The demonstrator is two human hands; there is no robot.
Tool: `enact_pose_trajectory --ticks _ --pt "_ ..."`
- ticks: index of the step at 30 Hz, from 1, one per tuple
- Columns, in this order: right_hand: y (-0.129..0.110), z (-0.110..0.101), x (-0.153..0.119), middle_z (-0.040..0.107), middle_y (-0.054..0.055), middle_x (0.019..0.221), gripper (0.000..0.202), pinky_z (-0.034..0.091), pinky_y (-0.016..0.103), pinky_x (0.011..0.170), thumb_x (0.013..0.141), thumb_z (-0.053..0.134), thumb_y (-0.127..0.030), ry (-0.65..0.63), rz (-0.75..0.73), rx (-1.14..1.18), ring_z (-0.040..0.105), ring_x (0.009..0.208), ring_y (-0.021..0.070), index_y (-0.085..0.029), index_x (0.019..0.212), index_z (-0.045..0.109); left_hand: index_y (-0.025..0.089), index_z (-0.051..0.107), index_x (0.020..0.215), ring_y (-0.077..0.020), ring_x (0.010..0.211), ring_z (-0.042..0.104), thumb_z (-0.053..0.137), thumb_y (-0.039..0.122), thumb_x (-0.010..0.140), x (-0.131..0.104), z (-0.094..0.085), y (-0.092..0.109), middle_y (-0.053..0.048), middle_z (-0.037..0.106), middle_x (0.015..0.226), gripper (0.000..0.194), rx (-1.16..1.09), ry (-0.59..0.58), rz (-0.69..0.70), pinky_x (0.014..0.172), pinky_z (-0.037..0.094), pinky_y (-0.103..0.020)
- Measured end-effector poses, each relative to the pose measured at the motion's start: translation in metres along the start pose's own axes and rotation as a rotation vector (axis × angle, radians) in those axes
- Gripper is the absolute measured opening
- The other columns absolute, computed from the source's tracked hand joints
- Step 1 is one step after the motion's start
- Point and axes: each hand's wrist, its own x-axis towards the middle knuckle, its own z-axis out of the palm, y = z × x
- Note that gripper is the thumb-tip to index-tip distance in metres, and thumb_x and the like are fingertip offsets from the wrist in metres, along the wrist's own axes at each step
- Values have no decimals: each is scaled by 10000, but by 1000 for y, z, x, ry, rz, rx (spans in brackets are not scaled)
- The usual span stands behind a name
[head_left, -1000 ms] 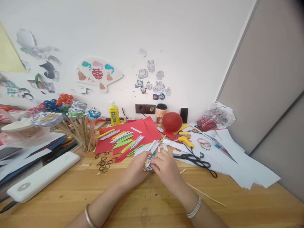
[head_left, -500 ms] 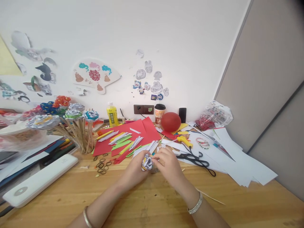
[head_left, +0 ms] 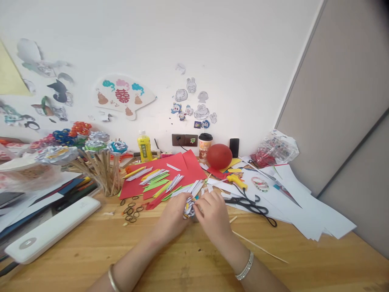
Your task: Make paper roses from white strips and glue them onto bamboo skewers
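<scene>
Between my hands is a small paper flower (head_left: 189, 207) of white folded petals with some yellow and dark bits. My left hand (head_left: 174, 215) is closed around its left side. My right hand (head_left: 213, 215) pinches at its right edge with thumb and fingertips, partly covering it. Just behind the hands, folded strips of white, green and yellow paper (head_left: 156, 180) lie on red paper sheets (head_left: 194, 164). A thin wooden stick (head_left: 259, 246) lies on the table beside my right wrist.
Black scissors (head_left: 249, 205) and a yellow glue gun (head_left: 237, 181) lie to the right, near a red balloon (head_left: 219, 156) and white paper (head_left: 322, 215). Rubber bands (head_left: 130, 213), a long white device (head_left: 53, 229) and a container of sticks (head_left: 105, 174) are on the left. A yellow bottle (head_left: 144, 147) stands behind.
My right hand has moved slightly left and closer over the flower, which is now more covered. The flower has shifted a little to the right in view.
</scene>
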Motion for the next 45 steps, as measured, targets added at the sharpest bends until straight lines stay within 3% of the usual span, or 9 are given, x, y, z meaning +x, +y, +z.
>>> enact_pose_trajectory --ticks 7,13,22,30,39,45 --pt "-5 3 -1 546 39 699 176 362 323 654 809 512 -96 -9 -14 15 454 700 190 -181 668 574 181 489 1075 -295 1000 571 508 96 727 -3 2 -1 -129 625 1059 359 48 38 -13 837 448 -418" --pt "-1 -7 2 559 40 711 160 368 326 660 810 521 -125 -32 20 62 474 728 200 -186 681 593 176 510 1062 -290 962 589 543 135 716 -1 -2 3 -122 639 1026 350 4 21 -26 817 464 -406" --pt "1 -8 4 591 32 730 159 400 309 677 818 525 -120 -67 -5 186 499 731 179 -191 709 616 193 499 1009 -227 866 611 580 146 674 2 -5 10 -60 647 952 348 -171 12 -94 754 486 -338" --pt "11 -12 8 587 24 722 140 436 304 684 813 545 -136 -18 77 278 532 746 178 -198 718 629 201 482 921 -150 672 578 585 146 655 5 -9 16 29 603 765 290 -286 38 -157 603 463 -250" --pt "5 -3 3 608 24 727 139 450 302 671 798 570 -114 -17 94 341 547 734 176 -207 765 669 194 488 985 -181 753 615 606 196 677 4 -8 14 -12 640 854 330 -356 65 -196 643 486 -277" --pt "6 -10 6 606 28 732 143 445 302 674 811 545 -122 10 102 356 547 736 175 -189 749 655 191 479 1029 -193 815 624 601 167 680 3 -6 11 -30 645 917 370 -383 52 -191 702 497 -296"
